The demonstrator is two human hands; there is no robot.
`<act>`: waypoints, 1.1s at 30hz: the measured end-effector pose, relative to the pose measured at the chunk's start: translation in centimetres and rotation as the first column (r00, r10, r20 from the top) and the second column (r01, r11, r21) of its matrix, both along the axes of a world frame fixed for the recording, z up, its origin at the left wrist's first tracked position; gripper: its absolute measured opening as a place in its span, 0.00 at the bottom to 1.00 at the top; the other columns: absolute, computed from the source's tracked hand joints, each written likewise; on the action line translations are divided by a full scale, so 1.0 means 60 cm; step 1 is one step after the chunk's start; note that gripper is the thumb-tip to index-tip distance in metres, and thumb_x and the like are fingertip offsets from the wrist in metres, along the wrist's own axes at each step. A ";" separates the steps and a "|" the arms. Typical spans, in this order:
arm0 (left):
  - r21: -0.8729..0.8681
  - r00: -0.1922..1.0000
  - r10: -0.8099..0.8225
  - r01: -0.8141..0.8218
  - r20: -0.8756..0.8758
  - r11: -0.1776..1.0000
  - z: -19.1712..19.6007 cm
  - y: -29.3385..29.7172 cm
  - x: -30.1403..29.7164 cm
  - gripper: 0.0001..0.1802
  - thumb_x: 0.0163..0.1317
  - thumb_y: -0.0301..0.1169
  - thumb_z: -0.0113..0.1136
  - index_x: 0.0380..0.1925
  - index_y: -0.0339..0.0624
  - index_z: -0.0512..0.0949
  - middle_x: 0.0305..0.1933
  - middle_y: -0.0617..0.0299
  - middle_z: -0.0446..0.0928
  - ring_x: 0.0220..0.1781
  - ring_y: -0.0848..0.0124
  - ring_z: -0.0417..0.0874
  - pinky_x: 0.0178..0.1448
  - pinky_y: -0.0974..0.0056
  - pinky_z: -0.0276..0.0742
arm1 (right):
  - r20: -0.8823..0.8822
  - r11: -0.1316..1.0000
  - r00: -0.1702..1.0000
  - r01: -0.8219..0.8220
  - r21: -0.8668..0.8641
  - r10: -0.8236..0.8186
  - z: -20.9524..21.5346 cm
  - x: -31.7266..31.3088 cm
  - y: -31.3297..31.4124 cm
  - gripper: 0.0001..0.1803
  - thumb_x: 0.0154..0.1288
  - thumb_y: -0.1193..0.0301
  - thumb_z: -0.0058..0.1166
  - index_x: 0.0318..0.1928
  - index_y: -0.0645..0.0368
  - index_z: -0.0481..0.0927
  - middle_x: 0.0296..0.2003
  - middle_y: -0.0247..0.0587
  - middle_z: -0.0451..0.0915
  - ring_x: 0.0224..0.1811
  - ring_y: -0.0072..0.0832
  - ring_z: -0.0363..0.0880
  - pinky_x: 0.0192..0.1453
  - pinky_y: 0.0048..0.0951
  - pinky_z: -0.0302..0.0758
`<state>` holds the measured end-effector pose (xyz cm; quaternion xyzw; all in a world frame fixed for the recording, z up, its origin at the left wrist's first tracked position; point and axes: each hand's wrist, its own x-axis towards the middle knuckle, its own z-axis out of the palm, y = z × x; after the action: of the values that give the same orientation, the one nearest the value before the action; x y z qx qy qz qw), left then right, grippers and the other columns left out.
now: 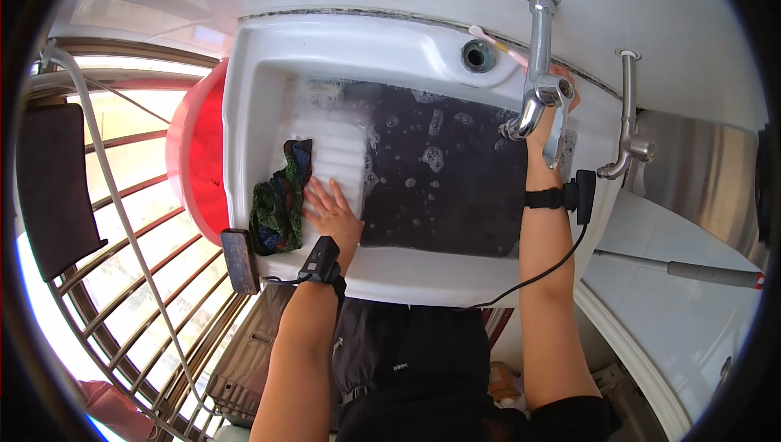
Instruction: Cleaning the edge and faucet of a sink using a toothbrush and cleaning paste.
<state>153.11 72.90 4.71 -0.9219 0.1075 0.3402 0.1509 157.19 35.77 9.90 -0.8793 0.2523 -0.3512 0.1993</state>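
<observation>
The left hand [332,212] lies flat and spread, fingers released, on the ribbed washboard slope [338,153] at the left side of the white sink [390,51]. Its fingertips touch the edge of a crumpled green and dark patterned cloth [278,202], which is bunched on the left rim of the basin, out of the water; the open palm seems to be pinning it against the ribs so that it does not slide down. The right hand [553,104] reaches to the far right of the sink and is up at the chrome tap [537,92]. It is largely hidden behind the tap body, so it is probably closed round the handle, but I cannot tell for sure. Both wrists carry a black strapped device, the right one trailing a cable toward the near edge.

The basin holds dark water [447,181] flecked with soap bubbles, under the spout. A red plastic tub [195,157] stands just left of the sink, touching its side. A second chrome tap [628,133] is fixed on the wall further right. A dark rectangular block [241,260] rests at the near left corner of the sink.
</observation>
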 end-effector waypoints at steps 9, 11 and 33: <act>0.020 0.999 -0.021 0.020 0.026 1.000 -0.005 0.003 -0.002 0.64 0.40 0.55 0.65 0.65 0.37 0.35 0.67 0.34 0.26 0.69 0.39 0.33 0.60 0.38 0.53 | -0.049 0.994 0.994 0.092 -0.062 -0.095 -0.013 -0.007 -0.003 0.17 0.45 0.82 0.48 0.33 0.45 0.81 0.31 0.25 0.74 0.42 0.26 0.70 0.51 0.30 0.53; 0.004 1.000 -0.024 0.024 0.015 1.000 -0.001 -0.002 -0.002 0.64 0.40 0.55 0.65 0.65 0.37 0.34 0.67 0.34 0.26 0.69 0.39 0.33 0.60 0.38 0.52 | 0.004 0.992 0.999 0.051 -0.117 -0.051 -0.012 0.000 -0.007 0.18 0.45 0.83 0.46 0.33 0.45 0.81 0.30 0.25 0.74 0.42 0.26 0.70 0.51 0.29 0.53; 0.018 1.000 -0.013 0.014 -0.010 1.000 0.004 -0.003 -0.003 0.62 0.43 0.54 0.64 0.66 0.39 0.34 0.68 0.35 0.26 0.69 0.40 0.33 0.60 0.39 0.52 | 0.016 0.997 0.999 -0.033 0.066 0.032 -0.068 0.004 -0.036 0.05 0.54 0.71 0.49 0.31 0.53 0.76 0.30 0.29 0.73 0.41 0.28 0.69 0.54 0.32 0.50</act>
<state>152.95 72.69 4.95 -0.9182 0.1115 0.3444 0.1609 157.40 33.59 5.84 -0.8735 0.2481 -0.3460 0.2359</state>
